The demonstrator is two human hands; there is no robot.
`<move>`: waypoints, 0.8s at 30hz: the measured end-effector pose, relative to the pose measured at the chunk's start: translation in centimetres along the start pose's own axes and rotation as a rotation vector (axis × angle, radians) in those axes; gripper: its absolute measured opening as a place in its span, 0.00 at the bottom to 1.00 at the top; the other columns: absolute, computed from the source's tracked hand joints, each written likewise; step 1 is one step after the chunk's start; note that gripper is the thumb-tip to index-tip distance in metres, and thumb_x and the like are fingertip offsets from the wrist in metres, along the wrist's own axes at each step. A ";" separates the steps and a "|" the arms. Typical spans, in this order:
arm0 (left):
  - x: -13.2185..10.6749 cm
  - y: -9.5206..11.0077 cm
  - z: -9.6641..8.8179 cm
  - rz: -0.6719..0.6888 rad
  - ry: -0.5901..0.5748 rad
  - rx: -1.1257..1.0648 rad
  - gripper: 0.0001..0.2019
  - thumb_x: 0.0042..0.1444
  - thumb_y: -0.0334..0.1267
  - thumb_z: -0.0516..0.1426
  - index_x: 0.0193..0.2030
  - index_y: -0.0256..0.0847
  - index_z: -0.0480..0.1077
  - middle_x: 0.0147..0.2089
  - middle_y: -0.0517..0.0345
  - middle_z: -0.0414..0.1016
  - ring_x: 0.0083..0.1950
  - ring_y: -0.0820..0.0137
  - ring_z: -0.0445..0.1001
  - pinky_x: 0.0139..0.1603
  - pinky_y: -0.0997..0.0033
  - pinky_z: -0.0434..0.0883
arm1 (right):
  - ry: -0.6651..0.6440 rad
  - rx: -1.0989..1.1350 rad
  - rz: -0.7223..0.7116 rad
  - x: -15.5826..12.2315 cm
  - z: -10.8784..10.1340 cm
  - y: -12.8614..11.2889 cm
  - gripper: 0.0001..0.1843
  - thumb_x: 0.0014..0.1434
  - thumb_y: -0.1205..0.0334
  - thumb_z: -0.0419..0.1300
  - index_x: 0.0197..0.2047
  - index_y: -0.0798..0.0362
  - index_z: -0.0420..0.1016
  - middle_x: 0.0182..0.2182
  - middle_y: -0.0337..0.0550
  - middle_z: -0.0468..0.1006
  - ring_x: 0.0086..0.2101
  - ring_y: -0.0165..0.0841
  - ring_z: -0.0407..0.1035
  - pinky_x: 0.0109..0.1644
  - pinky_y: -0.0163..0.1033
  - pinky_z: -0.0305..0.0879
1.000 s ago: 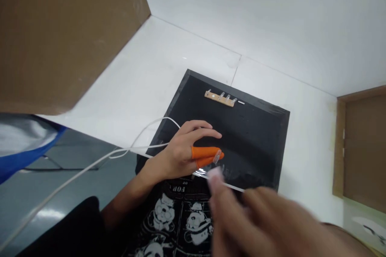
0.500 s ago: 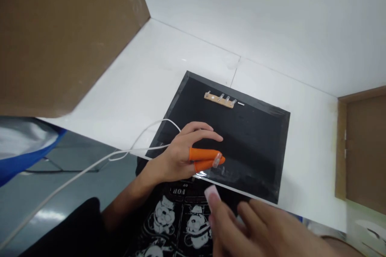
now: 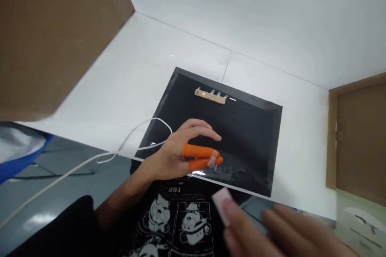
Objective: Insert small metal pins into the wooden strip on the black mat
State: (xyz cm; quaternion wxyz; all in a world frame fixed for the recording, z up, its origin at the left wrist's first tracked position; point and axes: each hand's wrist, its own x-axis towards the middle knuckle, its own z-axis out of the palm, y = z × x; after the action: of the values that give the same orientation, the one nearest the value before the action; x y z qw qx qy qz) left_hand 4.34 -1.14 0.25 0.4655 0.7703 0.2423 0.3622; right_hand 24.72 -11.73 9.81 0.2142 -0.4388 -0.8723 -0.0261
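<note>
My left hand (image 3: 177,148) is over the near left of a black mat (image 3: 244,136). Orange finger cots (image 3: 200,150) cover its thumb and index finger, which pinch a small clear curved piece (image 3: 212,158). The other fingers are loosely bent. Closer to me, at the lower right, my right hand (image 3: 265,229) is partly blurred and cut off by the frame. A pale pinkish-white flat strip (image 3: 222,204) sticks out from its thumb and finger. The strip is apart from the clear piece.
On the mat's far side lies a wooden strip (image 3: 208,96) with several small clear pieces standing on it, and a tiny white stick (image 3: 233,99) beside it. A white cable (image 3: 117,148) loops behind my left wrist. Brown boards (image 3: 54,40) flank the white table (image 3: 120,68).
My right hand has shifted right and slightly away from the left hand, with the pale strip still in it. The view has turned slightly; the left hand keeps its pinch.
</note>
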 end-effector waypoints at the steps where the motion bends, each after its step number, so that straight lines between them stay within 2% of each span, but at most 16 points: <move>1: 0.1 -0.1 0.1 0.009 -0.006 0.001 0.06 0.61 0.35 0.66 0.43 0.46 0.77 0.49 0.54 0.81 0.56 0.64 0.73 0.57 0.61 0.76 | -0.003 0.006 0.056 0.1 0.0 0.0 0.10 0.69 0.65 0.57 0.49 0.57 0.77 0.19 0.31 0.74 0.13 0.24 0.55 0.13 0.37 0.53; 4: 0.4 -0.6 0.6 0.028 -0.023 0.038 0.03 0.61 0.34 0.66 0.40 0.45 0.77 0.49 0.53 0.81 0.56 0.63 0.73 0.57 0.60 0.76 | -0.069 0.147 0.120 0.2 0.1 0.0 0.14 0.66 0.70 0.58 0.54 0.65 0.73 0.27 0.37 0.81 0.16 0.26 0.59 0.14 0.40 0.56; 6: 0.7 -1.4 0.8 0.060 -0.001 0.082 0.04 0.61 0.33 0.65 0.42 0.45 0.78 0.49 0.53 0.81 0.56 0.63 0.73 0.57 0.59 0.76 | -0.121 0.273 0.143 -0.7 0.6 0.4 0.16 0.68 0.70 0.55 0.58 0.64 0.71 0.30 0.39 0.82 0.18 0.26 0.63 0.17 0.38 0.61; 8: 1.1 -2.5 0.7 0.100 0.036 0.138 0.04 0.62 0.33 0.65 0.43 0.45 0.78 0.50 0.53 0.81 0.56 0.63 0.73 0.58 0.57 0.75 | -0.041 0.305 0.223 -2.6 1.8 1.3 0.17 0.68 0.71 0.56 0.60 0.58 0.71 0.34 0.40 0.83 0.22 0.27 0.70 0.23 0.35 0.68; 10: 1.8 -3.9 0.3 0.106 0.054 0.212 0.03 0.63 0.34 0.64 0.42 0.45 0.79 0.51 0.53 0.81 0.57 0.63 0.72 0.59 0.55 0.74 | 0.087 0.260 0.277 -5.2 3.7 2.2 0.21 0.66 0.73 0.58 0.60 0.50 0.72 0.45 0.42 0.83 0.31 0.30 0.77 0.29 0.34 0.74; 12: 2.7 -5.6 -0.4 0.087 0.045 0.289 0.03 0.64 0.37 0.64 0.43 0.46 0.80 0.52 0.53 0.80 0.58 0.62 0.71 0.61 0.52 0.73 | 0.125 0.231 0.381 -7.9 6.3 2.6 0.23 0.63 0.74 0.62 0.60 0.51 0.71 0.50 0.47 0.81 0.38 0.33 0.79 0.34 0.35 0.76; 15: 4.4 -8.3 -1.9 0.056 0.022 0.397 0.05 0.63 0.40 0.65 0.43 0.48 0.82 0.55 0.53 0.80 0.61 0.59 0.69 0.63 0.48 0.70 | 0.108 0.316 0.569 -10.5 10.3 2.0 0.20 0.65 0.73 0.61 0.59 0.50 0.72 0.52 0.48 0.79 0.43 0.35 0.79 0.43 0.37 0.79; 18: 6.3 -10.5 -3.3 0.016 0.018 0.518 0.05 0.62 0.44 0.65 0.43 0.52 0.82 0.57 0.56 0.79 0.63 0.55 0.67 0.66 0.44 0.63 | 0.130 0.403 0.705 -11.4 13.1 0.5 0.15 0.66 0.71 0.60 0.55 0.49 0.73 0.50 0.46 0.79 0.46 0.35 0.79 0.49 0.40 0.78; 21: 7.6 -12.1 -4.1 -0.050 -0.010 0.610 0.07 0.61 0.48 0.65 0.45 0.55 0.82 0.59 0.59 0.78 0.65 0.54 0.66 0.67 0.42 0.57 | 0.198 0.434 0.762 -11.7 14.2 -0.3 0.13 0.66 0.70 0.61 0.52 0.49 0.73 0.49 0.45 0.79 0.45 0.35 0.79 0.50 0.39 0.77; 24: 8.4 -13.0 -4.2 -0.071 -0.047 0.601 0.11 0.62 0.50 0.64 0.47 0.53 0.80 0.60 0.56 0.77 0.66 0.52 0.65 0.67 0.42 0.54 | 0.223 0.451 0.762 -12.1 14.4 -0.1 0.13 0.66 0.70 0.61 0.53 0.49 0.73 0.48 0.46 0.79 0.44 0.35 0.80 0.50 0.39 0.77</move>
State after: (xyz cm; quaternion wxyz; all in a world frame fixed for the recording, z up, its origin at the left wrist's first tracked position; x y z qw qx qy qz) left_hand 5.73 12.91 -7.25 0.2345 0.8729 0.3544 0.2398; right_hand 25.87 -17.53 -8.03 0.3914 -0.6652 -0.6042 0.1982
